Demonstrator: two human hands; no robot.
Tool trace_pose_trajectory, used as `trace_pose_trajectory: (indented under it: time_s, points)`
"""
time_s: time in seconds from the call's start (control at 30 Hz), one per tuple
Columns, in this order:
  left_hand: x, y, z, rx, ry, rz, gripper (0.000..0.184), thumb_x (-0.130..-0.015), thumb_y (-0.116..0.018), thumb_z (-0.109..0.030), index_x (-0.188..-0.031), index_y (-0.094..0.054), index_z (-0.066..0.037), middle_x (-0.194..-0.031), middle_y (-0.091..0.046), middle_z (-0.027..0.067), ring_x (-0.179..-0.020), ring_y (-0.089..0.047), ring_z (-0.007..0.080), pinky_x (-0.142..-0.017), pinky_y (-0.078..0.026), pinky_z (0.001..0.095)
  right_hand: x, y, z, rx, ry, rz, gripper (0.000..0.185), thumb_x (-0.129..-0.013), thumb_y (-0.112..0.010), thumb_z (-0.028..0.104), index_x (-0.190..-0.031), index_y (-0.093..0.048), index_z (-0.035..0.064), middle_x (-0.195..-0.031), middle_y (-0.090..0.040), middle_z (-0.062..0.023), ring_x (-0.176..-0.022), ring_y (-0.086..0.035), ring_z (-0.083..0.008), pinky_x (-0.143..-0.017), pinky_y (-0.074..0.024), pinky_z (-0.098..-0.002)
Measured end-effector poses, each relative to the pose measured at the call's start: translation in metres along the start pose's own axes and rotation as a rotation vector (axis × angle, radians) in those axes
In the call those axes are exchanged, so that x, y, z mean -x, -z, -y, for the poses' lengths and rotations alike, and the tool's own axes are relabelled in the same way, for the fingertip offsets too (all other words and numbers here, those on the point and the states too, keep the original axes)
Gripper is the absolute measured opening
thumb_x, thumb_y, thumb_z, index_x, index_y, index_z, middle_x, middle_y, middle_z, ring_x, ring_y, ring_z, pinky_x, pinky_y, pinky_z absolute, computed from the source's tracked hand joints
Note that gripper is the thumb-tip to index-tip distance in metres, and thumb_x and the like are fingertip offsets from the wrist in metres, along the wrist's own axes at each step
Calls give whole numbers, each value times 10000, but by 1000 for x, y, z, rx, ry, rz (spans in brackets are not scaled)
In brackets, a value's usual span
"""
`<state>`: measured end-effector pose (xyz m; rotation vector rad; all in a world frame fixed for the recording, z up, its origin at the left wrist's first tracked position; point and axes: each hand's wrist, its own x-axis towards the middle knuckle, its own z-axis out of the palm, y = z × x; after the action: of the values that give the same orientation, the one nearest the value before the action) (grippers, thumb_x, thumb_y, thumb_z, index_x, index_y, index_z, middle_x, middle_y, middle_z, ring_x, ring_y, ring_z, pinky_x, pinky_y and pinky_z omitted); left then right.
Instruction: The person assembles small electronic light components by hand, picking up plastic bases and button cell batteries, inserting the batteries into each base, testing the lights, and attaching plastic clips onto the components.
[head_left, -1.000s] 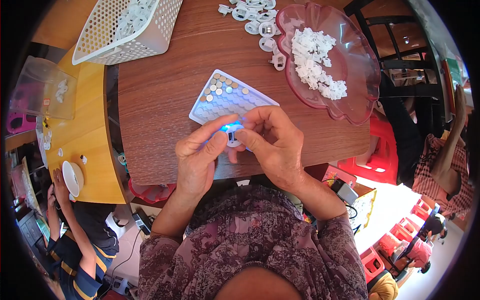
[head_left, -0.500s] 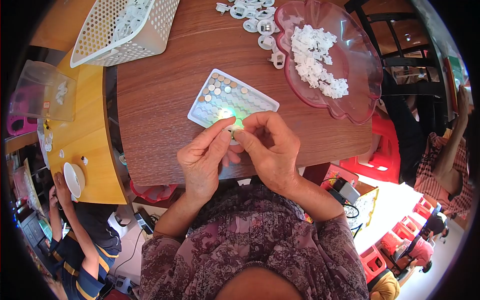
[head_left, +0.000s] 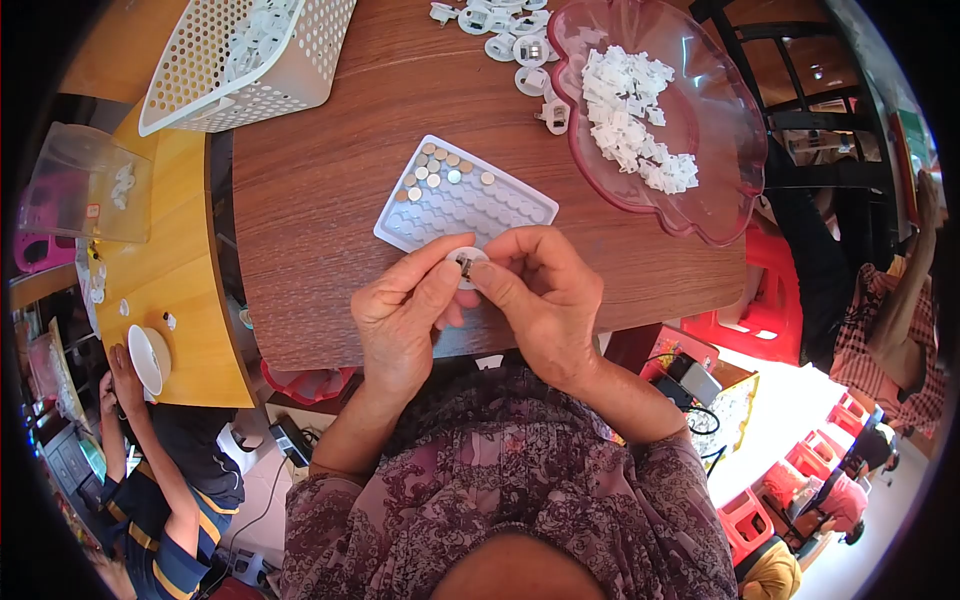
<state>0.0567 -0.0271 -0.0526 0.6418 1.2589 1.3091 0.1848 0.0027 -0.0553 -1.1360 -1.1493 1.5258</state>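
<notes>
Between both hands is a small round white light module (head_left: 466, 262) with dark parts on its face. My left hand (head_left: 405, 300) pinches its left side with thumb and fingers. From the right, my right hand (head_left: 545, 300) grips it too, its thumb pressed on the face. Just beyond the fingers lies a white ridged tray (head_left: 500, 212). Several coin cells (head_left: 433, 180) sit in the tray's far left part, silver and brownish. The fingertips behind the module are partly hidden.
A pink scalloped bowl (head_left: 715, 150) holds small white plastic pieces (head_left: 625, 100). Several round white modules (head_left: 530, 50) lie beside it. A perforated white basket (head_left: 320, 75) stands far left. At the yellow table, another person's hand (head_left: 125, 380) touches a white bowl (head_left: 150, 360).
The bright greenish light from the module, which shone on the tray and fingers, is gone. Both hands stay nearly in place, and the module's face now shows more clearly.
</notes>
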Motion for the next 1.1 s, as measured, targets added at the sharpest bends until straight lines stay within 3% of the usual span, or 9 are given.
trace_pose_trajectory:
  time_s: [0.2,0.37,0.4,0.43,0.5,0.57,0.73,0.83,1.1]
  points:
    - [-2,7,5,222,59,160,299,-906,-565,-109,-1146,-574,68,-988,-630,122,-724,-607,150,-565,-445,233,-4,6,15,-93,-101,46,90,-847,-605,-35,-920,-552,-36,-856,-621,-63,-743,-598,-93,-670,-496,-219]
    - [-5,11,4,297,75,203,311,-872,-610,-103,-1124,-580,76,-961,-634,141,-726,-629,198,-570,-473,266,-1,12,21,-73,-78,104,114,-844,-629,7,-944,-582,-21,-828,-619,-42,-722,-573,-88,-618,-466,-226]
    - [-4,12,5,289,80,207,324,-858,-629,-110,-1118,-583,77,-957,-636,146,-723,-632,205,-565,-476,272,-6,25,24,369,273,114,109,-805,-656,4,-904,-613,-12,-788,-616,-55,-706,-576,-110,-599,-455,-260]
    - [-4,14,5,279,85,205,336,-844,-649,-116,-1111,-586,78,-953,-637,151,-721,-636,213,-559,-479,278,-12,37,33,385,280,101,109,-805,-656,4,-904,-613,-12,-788,-616,-55,-706,-576,-110,-599,-455,-260]
    - [-4,14,6,285,82,216,365,-821,-676,-136,-1103,-590,79,-950,-639,158,-720,-639,225,-552,-479,285,-25,58,53,759,593,-58,108,-766,-667,0,-865,-628,-17,-770,-604,-92,-693,-591,-159,-600,-453,-287]
    - [-4,14,6,253,75,198,397,-829,-663,-186,-1122,-572,66,-920,-642,206,-698,-633,222,-536,-477,286,-44,84,69,920,619,-155,144,-741,-634,-19,-880,-620,16,-777,-582,-142,-703,-590,-312,-600,-459,-359]
    - [-5,8,6,328,138,202,342,-848,-634,-132,-1114,-578,76,-937,-641,192,-697,-634,228,-542,-475,290,-101,121,68,1113,429,-118,164,-730,-648,56,-893,-667,48,-798,-598,-148,-772,-596,-330,-670,-460,-419]
    - [-5,7,7,350,167,204,315,-850,-627,-92,-1109,-584,82,-954,-642,171,-697,-634,229,-549,-474,288,-119,122,53,1326,477,-62,154,-720,-653,78,-872,-676,72,-794,-602,-123,-742,-599,-295,-641,-462,-382]
    - [-6,5,5,339,183,194,305,-854,-619,-82,-1110,-586,81,-950,-645,174,-680,-627,220,-537,-464,278,-118,122,53,1178,478,-18,85,-703,-661,84,-778,-644,51,-759,-589,-147,-756,-581,-336,-655,-448,-440]
